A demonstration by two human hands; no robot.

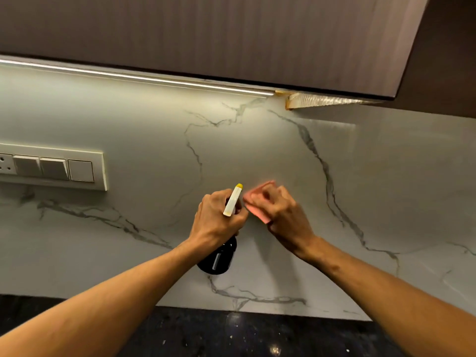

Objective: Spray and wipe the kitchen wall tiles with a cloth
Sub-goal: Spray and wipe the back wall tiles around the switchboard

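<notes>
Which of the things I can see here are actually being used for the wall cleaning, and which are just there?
In use:
spray bottle in the left hand
pink cloth in the right hand
marble-look wall tiles

Just there:
switch panel
overhead cabinet
light strip
dark countertop

We note a dark wood-grain upper cabinet (206,32) with a lit light strip (144,78) along its underside. A cream switch panel (54,168) sits at left. A black speckled countertop (231,333) runs along the bottom.
</notes>
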